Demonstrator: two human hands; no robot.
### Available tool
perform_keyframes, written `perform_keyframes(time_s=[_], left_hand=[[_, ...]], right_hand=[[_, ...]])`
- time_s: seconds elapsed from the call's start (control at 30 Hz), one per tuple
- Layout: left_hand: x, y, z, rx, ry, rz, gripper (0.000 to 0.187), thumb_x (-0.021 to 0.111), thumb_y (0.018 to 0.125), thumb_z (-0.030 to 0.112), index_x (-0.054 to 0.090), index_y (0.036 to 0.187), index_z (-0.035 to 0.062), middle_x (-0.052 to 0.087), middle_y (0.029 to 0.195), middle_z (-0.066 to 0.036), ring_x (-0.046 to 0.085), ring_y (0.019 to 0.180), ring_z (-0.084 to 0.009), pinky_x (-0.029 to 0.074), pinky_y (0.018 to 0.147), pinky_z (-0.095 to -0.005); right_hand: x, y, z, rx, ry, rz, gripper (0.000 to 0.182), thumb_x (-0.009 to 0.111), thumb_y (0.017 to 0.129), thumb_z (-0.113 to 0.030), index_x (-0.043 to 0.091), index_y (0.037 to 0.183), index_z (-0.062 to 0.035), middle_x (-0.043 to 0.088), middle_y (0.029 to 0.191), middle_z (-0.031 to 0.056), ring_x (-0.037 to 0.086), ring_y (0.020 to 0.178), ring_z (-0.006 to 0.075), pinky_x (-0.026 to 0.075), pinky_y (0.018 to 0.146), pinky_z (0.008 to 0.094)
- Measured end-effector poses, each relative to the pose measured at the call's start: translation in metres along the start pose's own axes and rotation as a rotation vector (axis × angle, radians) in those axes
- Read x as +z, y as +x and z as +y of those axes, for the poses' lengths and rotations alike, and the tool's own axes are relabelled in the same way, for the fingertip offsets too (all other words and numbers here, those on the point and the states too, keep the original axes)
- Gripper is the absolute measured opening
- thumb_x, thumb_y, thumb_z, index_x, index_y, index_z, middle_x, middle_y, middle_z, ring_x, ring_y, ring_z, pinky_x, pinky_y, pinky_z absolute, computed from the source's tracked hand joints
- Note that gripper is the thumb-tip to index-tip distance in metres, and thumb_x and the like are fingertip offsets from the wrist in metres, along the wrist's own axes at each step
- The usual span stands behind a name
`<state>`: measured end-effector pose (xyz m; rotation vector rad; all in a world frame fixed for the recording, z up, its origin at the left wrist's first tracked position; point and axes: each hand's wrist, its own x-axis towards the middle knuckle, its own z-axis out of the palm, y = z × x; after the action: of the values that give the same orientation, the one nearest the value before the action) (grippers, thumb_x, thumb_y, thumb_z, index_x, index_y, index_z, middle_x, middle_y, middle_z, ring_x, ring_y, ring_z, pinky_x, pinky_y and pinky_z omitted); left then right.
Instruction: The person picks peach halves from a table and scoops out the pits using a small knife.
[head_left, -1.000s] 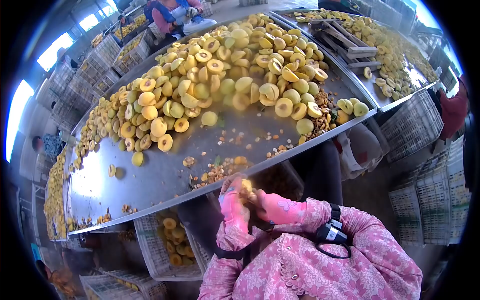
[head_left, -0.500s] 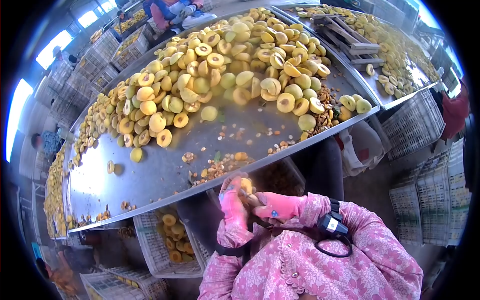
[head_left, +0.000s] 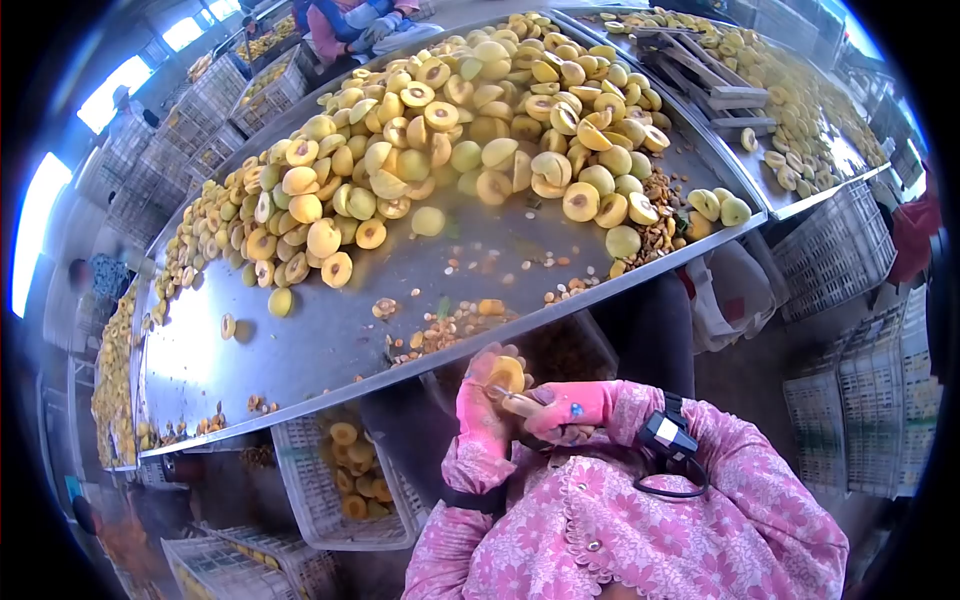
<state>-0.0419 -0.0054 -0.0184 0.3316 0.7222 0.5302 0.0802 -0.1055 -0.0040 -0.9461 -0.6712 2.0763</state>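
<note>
My left hand (head_left: 482,408), in a pink glove, grips a yellow peach half (head_left: 506,374) just below the front edge of the steel table (head_left: 330,340). In a pink glove too, my right hand (head_left: 572,403) holds a small pitting tool (head_left: 517,402) whose tip points at the fruit. Both hands are close together over my lap, in front of my pink flowered sleeves. A black device (head_left: 666,436) is strapped to my right wrist. A big heap of halved yellow peaches (head_left: 450,140) covers the far half of the table.
Pits and scraps (head_left: 450,325) lie along the table's near edge. A white crate with peach halves (head_left: 345,470) stands under the table. A second table with fruit (head_left: 790,130) is at the right. Stacked crates line the right side. People work at the far end.
My hands have shifted slightly right and the peach half has turned, its cut face now more visible. The right hand has drawn the tool back a little.
</note>
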Motion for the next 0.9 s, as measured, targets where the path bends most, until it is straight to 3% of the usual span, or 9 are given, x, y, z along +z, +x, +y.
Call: perform_keyframes(time_s=[0.17, 0.23, 0.3, 0.4, 0.5, 0.57, 0.63, 0.7, 0.9], left_hand=[[-0.024, -0.011, 0.048, 0.575, 0.336, 0.181, 0.023, 0.061, 0.079, 0.011, 0.055, 0.1, 0.0012, 0.062, 0.087, -0.013, 0.061, 0.068, -0.0227, 0.049, 0.055, -0.027], [-0.054, -0.027, 0.098, 0.722, 0.72, 0.368, 0.022, 0.062, 0.078, 0.007, 0.058, 0.098, -0.0014, 0.062, 0.082, -0.014, 0.059, 0.059, -0.0191, 0.043, 0.048, -0.0182], [-0.081, -0.046, 0.146, 0.649, 1.013, 0.524, 0.024, 0.062, 0.079, 0.01, 0.059, 0.099, -0.0015, 0.063, 0.084, -0.013, 0.059, 0.065, -0.0177, 0.044, 0.054, -0.0219], [-0.112, -0.05, 0.201, 0.678, 1.771, 0.793, 0.026, 0.058, 0.081, 0.006, 0.055, 0.104, -0.0043, 0.061, 0.085, -0.012, 0.059, 0.086, -0.0153, 0.046, 0.07, -0.023], [-0.099, -0.005, 0.239, 0.725, 1.309, 0.624, 0.026, 0.056, 0.08, 0.006, 0.055, 0.103, -0.0051, 0.06, 0.09, -0.016, 0.057, 0.096, -0.0209, 0.044, 0.079, -0.0258], [-0.143, 0.073, 0.278, 0.513, 0.366, 0.188, 0.028, 0.056, 0.079, 0.012, 0.056, 0.103, -0.003, 0.06, 0.089, -0.017, 0.058, 0.094, -0.026, 0.045, 0.079, -0.0286], [-0.072, 0.107, 0.283, 0.431, 1.479, 0.614, 0.033, 0.058, 0.077, 0.021, 0.057, 0.102, -0.0009, 0.061, 0.091, -0.018, 0.057, 0.096, -0.029, 0.044, 0.08, -0.0304], [-0.06, 0.168, 0.289, 0.29, 1.799, 0.743, 0.037, 0.06, 0.075, 0.027, 0.057, 0.1, -0.0003, 0.061, 0.092, -0.019, 0.058, 0.094, -0.0279, 0.044, 0.08, -0.0303], [-0.074, 0.228, 0.252, 0.581, 1.507, 0.656, 0.049, 0.072, 0.062, 0.019, 0.055, 0.104, 0.0006, 0.064, 0.09, -0.015, 0.062, 0.08, -0.0277, 0.049, 0.067, -0.0344]], right_hand=[[-0.025, -0.004, 0.018, -0.139, 0.078, -0.174, 0.02, 0.051, 0.081, -0.019, 0.051, 0.089, -0.0005, 0.049, 0.055, 0.0037, 0.048, 0.042, 0.0125, 0.038, 0.038, 0.0237], [-0.047, 0.006, 0.047, 0.003, -0.599, 0.041, 0.025, 0.053, 0.08, -0.022, 0.049, 0.092, 0.0003, 0.055, 0.066, 0.0113, 0.053, 0.056, 0.0229, 0.041, 0.049, 0.0319], [-0.056, 0.02, 0.059, 0.134, -1.277, 0.28, 0.031, 0.054, 0.079, -0.025, 0.048, 0.095, 0.001, 0.06, 0.078, 0.019, 0.059, 0.071, 0.0332, 0.045, 0.061, 0.0401], [-0.056, 0.036, 0.065, 0.189, -1.042, 0.317, 0.034, 0.054, 0.081, -0.028, 0.047, 0.097, 0.001, 0.059, 0.083, 0.0209, 0.059, 0.078, 0.0323, 0.044, 0.065, 0.0388], [-0.071, 0.056, 0.087, 0.241, -0.718, 0.308, 0.036, 0.043, 0.09, -0.035, 0.051, 0.093, -0.0001, 0.059, 0.085, 0.0123, 0.057, 0.082, 0.0216, 0.042, 0.073, 0.0309], [-0.075, 0.067, 0.094, 0.355, 0.03, 0.402, 0.042, 0.036, 0.093, -0.039, 0.053, 0.091, -0.0015, 0.058, 0.085, 0.0062, 0.054, 0.084, 0.0158, 0.039, 0.076, 0.0283], [-0.056, 0.05, 0.061, 0.145, -0.927, 0.341, 0.031, 0.052, 0.086, -0.031, 0.049, 0.094, -0.0008, 0.059, 0.081, 0.0159, 0.059, 0.076, 0.0278, 0.042, 0.067, 0.0362], [-0.057, 0.047, 0.053, 0.171, -0.946, 0.365, 0.031, 0.056, 0.083, -0.028, 0.047, 0.093, -0.0003, 0.059, 0.08, 0.0198, 0.059, 0.074, 0.0335, 0.043, 0.064, 0.0387], [-0.053, 0.034, 0.03, 0.235, -0.911, 0.383, 0.031, 0.056, 0.083, -0.028, 0.046, 0.091, 0.0011, 0.056, 0.074, 0.0183, 0.058, 0.071, 0.0287, 0.042, 0.062, 0.0362]])
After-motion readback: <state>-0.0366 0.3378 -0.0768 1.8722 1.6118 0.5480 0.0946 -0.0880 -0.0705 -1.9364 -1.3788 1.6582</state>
